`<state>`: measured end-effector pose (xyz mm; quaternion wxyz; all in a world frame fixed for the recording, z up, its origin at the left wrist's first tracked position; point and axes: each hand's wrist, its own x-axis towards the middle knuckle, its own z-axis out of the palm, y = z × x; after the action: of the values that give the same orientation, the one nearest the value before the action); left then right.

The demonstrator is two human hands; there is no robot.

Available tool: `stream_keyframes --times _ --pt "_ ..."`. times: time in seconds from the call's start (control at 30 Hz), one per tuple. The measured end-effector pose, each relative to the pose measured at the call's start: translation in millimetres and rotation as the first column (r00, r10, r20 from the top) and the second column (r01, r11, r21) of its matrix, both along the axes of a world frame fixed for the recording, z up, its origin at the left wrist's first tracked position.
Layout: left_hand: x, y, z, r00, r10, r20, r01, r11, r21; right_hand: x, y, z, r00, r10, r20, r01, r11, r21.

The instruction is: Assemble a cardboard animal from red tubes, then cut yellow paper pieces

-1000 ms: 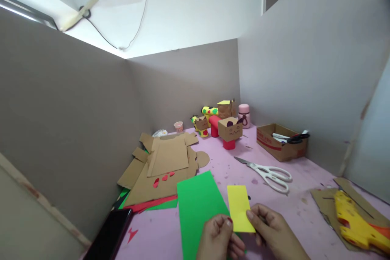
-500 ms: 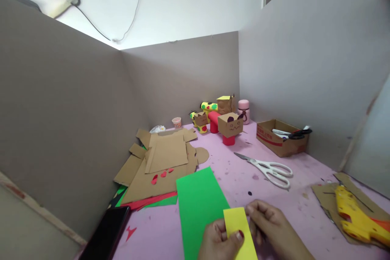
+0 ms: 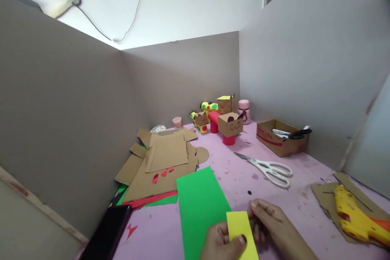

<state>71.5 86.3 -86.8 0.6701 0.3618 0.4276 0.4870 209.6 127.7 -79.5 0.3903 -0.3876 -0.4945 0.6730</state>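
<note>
Two hands | left hand (image 3: 219, 243) pinches yellow paper strip (image 3: 241, 233) | right hand (image 3: 269, 221) fingertips curled, touching its edge

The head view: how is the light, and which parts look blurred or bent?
In the head view, light is soft and even, brightest on the white wall behind the partitions; shadows on the pink table are faint. The scissors and cardboard cat figure look fairly sharp. The left hand and right hand, holding the yellow paper, are slightly soft. Partition edges lean outward from wide-angle distortion.
</note>
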Motion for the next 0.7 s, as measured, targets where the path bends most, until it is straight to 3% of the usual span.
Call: stream_keyframes --times 0.17,0.33,0.43,0.53,0.7 --pt "-2.2 1.6 2.8 0.964 0.256 -0.073 -0.256 0.967 0.018 -6.4 -8.3 -5.2 0.969 0.248 0.023 -0.249 0.963 0.103" --pt "-14.4 -0.4 24.0 0.817 0.42 -0.394 -0.383 0.907 0.173 -7.4 -9.0 -5.7 0.942 0.287 0.174 -0.313 0.939 0.146" --pt "-16.6 0.1 31.0 0.782 0.496 -0.377 -0.446 0.869 0.216 -5.6 -7.1 -2.9 0.929 0.274 0.248 -0.322 0.93 0.177" --pt "-14.1 0.1 31.3 0.809 0.44 -0.388 -0.361 0.895 0.263 -5.2 -7.8 -1.7 0.904 0.297 0.306 -0.368 0.907 0.205" --pt "-11.1 -4.1 32.6 0.818 0.238 -0.523 -0.158 0.968 0.194 -8.2 -12.9 -2.1 0.93 0.311 0.194 -0.343 0.925 0.165"
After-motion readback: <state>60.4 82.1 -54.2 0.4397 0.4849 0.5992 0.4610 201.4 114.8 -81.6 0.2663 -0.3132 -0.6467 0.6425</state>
